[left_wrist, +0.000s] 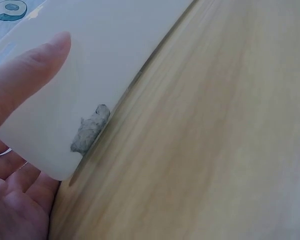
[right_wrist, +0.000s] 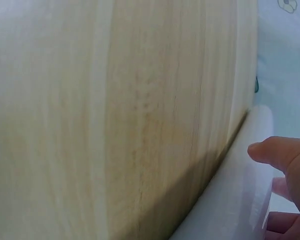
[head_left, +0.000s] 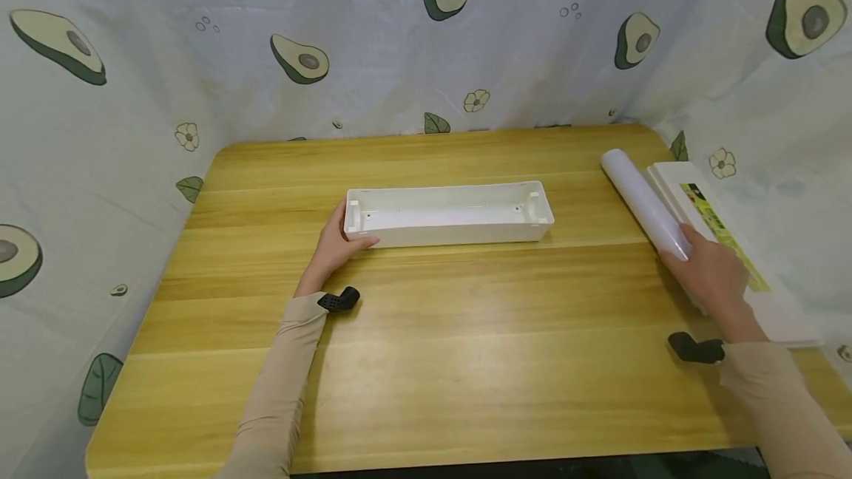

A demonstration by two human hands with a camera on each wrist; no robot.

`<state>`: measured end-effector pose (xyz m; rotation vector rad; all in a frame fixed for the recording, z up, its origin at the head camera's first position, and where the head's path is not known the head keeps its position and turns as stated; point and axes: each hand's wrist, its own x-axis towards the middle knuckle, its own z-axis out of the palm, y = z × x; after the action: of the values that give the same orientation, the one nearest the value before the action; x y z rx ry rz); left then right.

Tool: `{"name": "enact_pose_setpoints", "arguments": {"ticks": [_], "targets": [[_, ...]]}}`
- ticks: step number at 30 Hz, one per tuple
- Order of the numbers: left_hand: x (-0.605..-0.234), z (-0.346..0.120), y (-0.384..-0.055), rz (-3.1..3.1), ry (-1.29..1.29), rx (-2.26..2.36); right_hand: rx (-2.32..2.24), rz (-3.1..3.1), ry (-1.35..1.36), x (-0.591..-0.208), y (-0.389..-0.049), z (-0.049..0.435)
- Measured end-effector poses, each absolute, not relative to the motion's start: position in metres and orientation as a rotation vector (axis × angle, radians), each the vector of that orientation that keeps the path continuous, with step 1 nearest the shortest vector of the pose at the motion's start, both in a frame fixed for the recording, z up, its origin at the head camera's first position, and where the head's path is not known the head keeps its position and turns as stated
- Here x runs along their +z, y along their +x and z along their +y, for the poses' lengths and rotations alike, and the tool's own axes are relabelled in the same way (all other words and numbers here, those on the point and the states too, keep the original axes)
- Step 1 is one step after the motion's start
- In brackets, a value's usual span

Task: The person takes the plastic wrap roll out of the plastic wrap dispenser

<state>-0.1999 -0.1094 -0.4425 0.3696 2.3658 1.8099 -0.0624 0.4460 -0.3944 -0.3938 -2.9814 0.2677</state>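
A long white open-topped plastic box (head_left: 459,235) sits near the middle of the wooden table. My left hand (head_left: 336,246) grips its left end, thumb on the front wall and fingers around the end. In the left wrist view, a grey patch (left_wrist: 92,131) marks the box's lower corner. On the right, a whitish, glossy roll of plastic film (head_left: 639,194) lies slanting along the table. My right hand (head_left: 715,276) holds it from above, the thumb (right_wrist: 270,151) on one side and fingers on the other. That hand hides the roll's near part in the head view.
Right of the roll lies a flat white stack (head_left: 785,316) with a yellow-green label (head_left: 722,231), at the table's right edge. The wooden table (head_left: 466,361) is bounded behind and at the sides by an avocado-print cloth (head_left: 373,6).
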Motion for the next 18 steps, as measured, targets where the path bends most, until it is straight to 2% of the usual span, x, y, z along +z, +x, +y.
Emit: {"name": "enact_pose_setpoints", "arguments": {"ticks": [8,18], "targets": [[-0.442,-0.116,-0.196,2.428,0.343,1.781,0.280,-2.930,-0.278,-0.400,-0.076,0.443],[-0.434,-0.109,-0.199,2.379,0.401,1.725,0.274,-2.931,-0.298,-0.398,-0.068,0.445]]}}
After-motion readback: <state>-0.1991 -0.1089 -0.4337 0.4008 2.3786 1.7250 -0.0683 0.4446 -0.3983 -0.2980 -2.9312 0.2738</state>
